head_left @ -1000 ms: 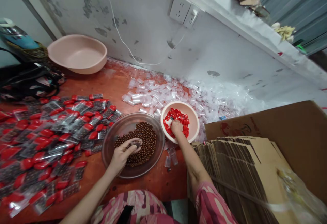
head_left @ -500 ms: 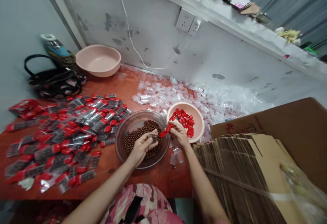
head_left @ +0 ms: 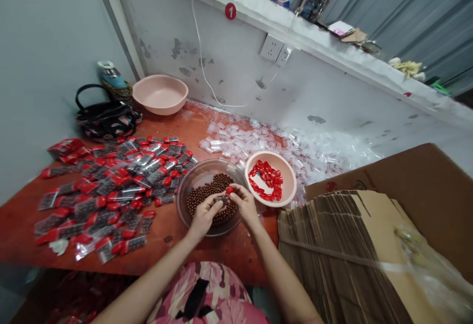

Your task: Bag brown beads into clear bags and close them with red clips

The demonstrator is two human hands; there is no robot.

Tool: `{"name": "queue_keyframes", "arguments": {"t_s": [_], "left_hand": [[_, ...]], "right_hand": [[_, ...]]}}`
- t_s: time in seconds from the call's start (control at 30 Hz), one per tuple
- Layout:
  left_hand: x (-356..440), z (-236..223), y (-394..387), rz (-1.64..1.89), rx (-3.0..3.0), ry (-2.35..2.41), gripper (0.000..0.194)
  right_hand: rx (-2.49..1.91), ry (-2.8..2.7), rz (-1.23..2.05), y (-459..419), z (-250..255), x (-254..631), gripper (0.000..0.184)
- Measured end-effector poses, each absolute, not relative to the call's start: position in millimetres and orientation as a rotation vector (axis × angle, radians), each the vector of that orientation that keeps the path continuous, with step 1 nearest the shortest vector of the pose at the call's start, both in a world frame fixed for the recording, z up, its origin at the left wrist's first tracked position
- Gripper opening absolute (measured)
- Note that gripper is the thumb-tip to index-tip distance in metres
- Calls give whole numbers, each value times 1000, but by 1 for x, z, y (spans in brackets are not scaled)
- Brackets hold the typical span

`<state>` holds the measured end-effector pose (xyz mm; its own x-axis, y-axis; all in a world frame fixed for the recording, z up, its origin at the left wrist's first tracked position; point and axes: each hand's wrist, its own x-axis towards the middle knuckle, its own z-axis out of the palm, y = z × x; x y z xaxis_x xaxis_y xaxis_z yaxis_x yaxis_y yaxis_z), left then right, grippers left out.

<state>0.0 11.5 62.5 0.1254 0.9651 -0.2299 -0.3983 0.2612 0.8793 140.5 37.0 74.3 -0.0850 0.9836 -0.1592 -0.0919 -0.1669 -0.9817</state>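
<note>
Worktop [head_left: 162, 223]: red, set against the wall, everything in use gathered within an arm's reach of the seated person. Right side, stack of flattened cardboard [head_left: 325, 220] on edge, strapped by a band that presumably holds the sheets together. Left side, a broad heap of red-topped packs [head_left: 121, 181], loosely spread, out of the hands' way. Toward the wall, a drift of clear sleeves [head_left: 254, 139]; the wall likely stops them sliding off. Pink basin [head_left: 158, 90] pushed to the back corner beside a black bag [head_left: 107, 117], probably to free the front.

Clear basin [head_left: 182, 200] sits centre front, directly under both hands; its raised rim would catch anything dropped. Pale bowl [head_left: 289, 178] just beside it on the right, handy for the right hand.

Left hand [head_left: 202, 219] over the clear basin, fingers closed on a small dark-filled sleeve [head_left: 221, 200]. Right hand [head_left: 247, 209] meets it from the other side, fingertips pinched on a red cap [head_left: 229, 190]. Cap is at the sleeve's end; too small to tell whether they touch.

More red caps [head_left: 268, 176] lie loose in the pale bowl. Smallest: brown beads [head_left: 207, 191], pooled in the clear basin beneath the hands.
</note>
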Motion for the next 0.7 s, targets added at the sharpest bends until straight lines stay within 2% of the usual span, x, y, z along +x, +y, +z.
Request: {"name": "queue_keyframes", "arguments": {"t_s": [0.23, 0.43, 0.7], "left_hand": [[-8, 61, 7, 1116, 905, 957, 33], [-21, 68, 12, 1116, 1206, 1103, 27], [-31, 71, 14, 1110, 1511, 1203, 24]], "right_hand": [[-1371, -1588, 830, 24, 84, 130, 26], [-1187, -1800, 794, 32, 105, 145, 35], [-945, -2205, 796, 44, 122, 146, 28]]}}
